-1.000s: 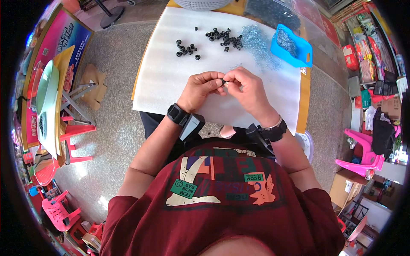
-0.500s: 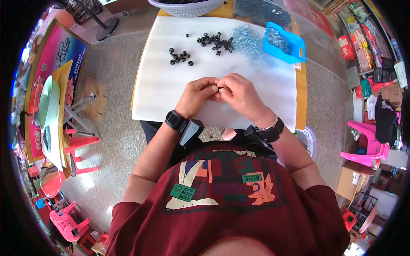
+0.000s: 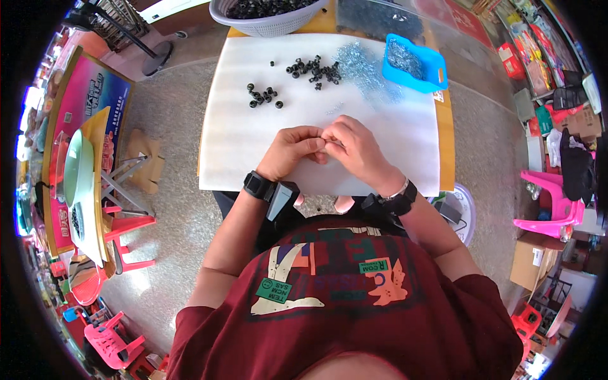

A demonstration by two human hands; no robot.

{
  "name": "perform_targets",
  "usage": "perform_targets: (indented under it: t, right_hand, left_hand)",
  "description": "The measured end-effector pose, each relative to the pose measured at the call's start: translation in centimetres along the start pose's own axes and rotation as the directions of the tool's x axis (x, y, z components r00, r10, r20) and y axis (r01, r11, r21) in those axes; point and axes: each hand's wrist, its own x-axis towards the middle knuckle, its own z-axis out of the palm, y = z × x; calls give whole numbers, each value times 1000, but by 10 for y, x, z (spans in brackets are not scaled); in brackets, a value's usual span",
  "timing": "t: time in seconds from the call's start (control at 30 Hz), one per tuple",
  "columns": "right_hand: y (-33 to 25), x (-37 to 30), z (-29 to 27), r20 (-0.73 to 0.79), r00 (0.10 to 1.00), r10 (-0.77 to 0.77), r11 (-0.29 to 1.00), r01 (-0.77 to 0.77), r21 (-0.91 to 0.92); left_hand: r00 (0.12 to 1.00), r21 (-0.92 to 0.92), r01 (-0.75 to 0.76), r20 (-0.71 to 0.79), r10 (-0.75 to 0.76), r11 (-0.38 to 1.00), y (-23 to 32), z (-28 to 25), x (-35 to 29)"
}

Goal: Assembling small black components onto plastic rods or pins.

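Observation:
Over the near middle of the white sheet (image 3: 240,152) on the table, my two hands meet with their fingertips together. My left hand (image 3: 292,151) is closed, thumb against the fingers. My right hand (image 3: 356,151) is closed in a pinch right against it. What they hold is hidden by the fingers. Beyond them lie small round black plastic parts (image 3: 264,96), with a denser group of black parts (image 3: 315,69) farther back. Beside that group spreads a heap of tiny clear bluish pieces (image 3: 367,73), a few of them strewn nearer my hands.
A bright blue tray (image 3: 430,69) holding more clear pieces stands at the sheet's far right. At the back edge sits a grey basket (image 3: 269,26) full of black parts. Red stools (image 3: 130,225) and a side table are to the left, a pink chair (image 3: 554,202) to the right.
My hands stay together, but the fingers have shifted. The black part that showed between the fingertips is hidden now. The view has tilted slightly, showing more of the grey basket.

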Motion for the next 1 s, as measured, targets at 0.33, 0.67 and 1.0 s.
perform_targets:
  t: [0.33,0.67,1.0]
  right_hand:
    - [-2,-2,9,-1,996,85,996,-85,28]
    - [-6,9,3,26,999,-43,992,45,-114]
    - [30,96,-88,-284,958,36,992,-68,-105]
  left_hand:
    - [994,-180,-83,-91,67,980,-5,0,-3]
    - [980,-135,-194,-77,184,972,-4,7,-7]
    - [987,-332,-151,-104,123,931,-6,2,-2]
